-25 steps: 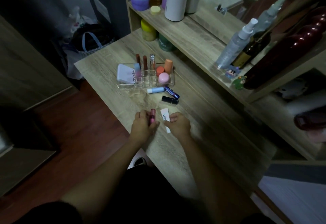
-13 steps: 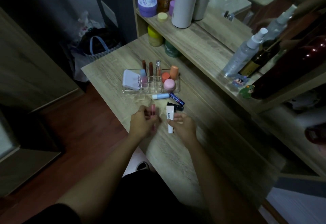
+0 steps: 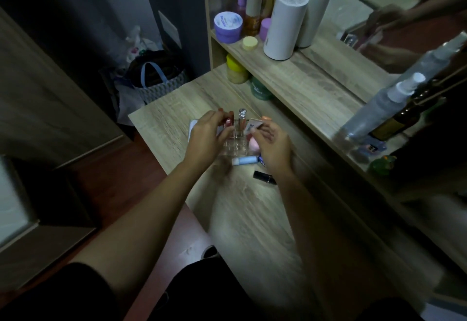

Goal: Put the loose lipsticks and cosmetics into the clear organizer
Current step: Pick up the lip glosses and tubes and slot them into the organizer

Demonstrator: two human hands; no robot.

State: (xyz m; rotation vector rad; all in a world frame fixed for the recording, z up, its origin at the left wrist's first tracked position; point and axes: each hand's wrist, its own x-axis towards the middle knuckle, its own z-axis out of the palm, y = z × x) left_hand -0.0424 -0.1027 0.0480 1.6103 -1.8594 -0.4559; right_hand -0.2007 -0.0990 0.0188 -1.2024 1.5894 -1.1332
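The clear organizer (image 3: 233, 147) stands on the wooden desk (image 3: 252, 214), with a silver-capped tube (image 3: 241, 118) upright in it and a pink round compact (image 3: 254, 145) in a front cell. My left hand (image 3: 206, 138) hovers over its left side, shut on a red lipstick (image 3: 228, 121). My right hand (image 3: 274, 145) is over its right side, shut on a white tube (image 3: 254, 125). Loose on the desk in front lie a light blue tube (image 3: 244, 161), a dark blue stick (image 3: 261, 162) partly hidden by my right hand, and a black lipstick (image 3: 264, 176).
A shelf (image 3: 303, 78) above the desk holds a white cylinder (image 3: 284, 24), a purple jar (image 3: 228, 26), bottles and a spray bottle (image 3: 379, 108). A yellow jar (image 3: 236, 69) and green jar (image 3: 260, 89) sit under it. A mirror stands behind. A bag (image 3: 156, 80) lies on the floor left.
Both hands moved forward from the near desk to over the organizer, carrying the red lipstick and the white tube with them. The camera view shifted closer.
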